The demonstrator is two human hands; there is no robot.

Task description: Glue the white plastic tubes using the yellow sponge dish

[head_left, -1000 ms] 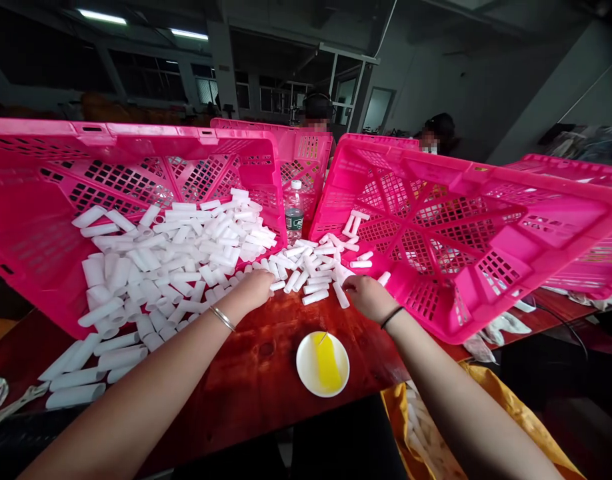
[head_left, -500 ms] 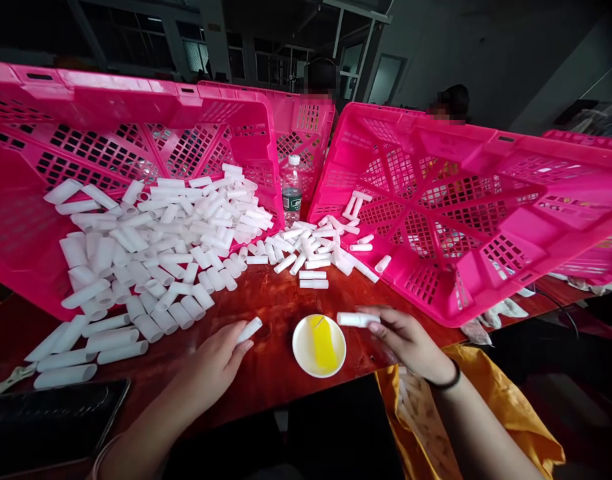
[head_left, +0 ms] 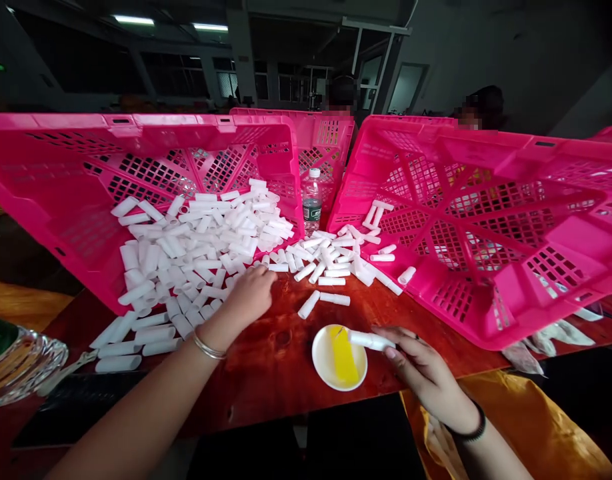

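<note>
My left hand (head_left: 251, 291) reaches to the near right edge of a heap of white tubes (head_left: 201, 227). Its fingers are curled together with the tips hidden, so what they hold does not show. In my right hand (head_left: 421, 367) a short white tube (head_left: 370, 341) is gripped between thumb and fingers, its left end over the bowl's right side. Below that end sits a small white bowl (head_left: 318, 365) with a flat yellow piece (head_left: 343, 357) inside. Two loose white tubes, one slanted (head_left: 309, 305) and one level (head_left: 335, 300), lie on the table behind the bowl.
Pink crates stand on their sides at left (head_left: 51, 180) and right (head_left: 486, 313). Between them are a water bottle (head_left: 312, 205) and a smaller tube pile (head_left: 336, 253). A clear bottle (head_left: 26, 367) lies at far left. Yellow cloth (head_left: 541, 407) hangs lower right.
My left hand has moved from beside the bowl to the tube heap; its tube no longer shows there. Two tubes now lie behind the bowl. The right hand still holds a tube. The view shifted.
</note>
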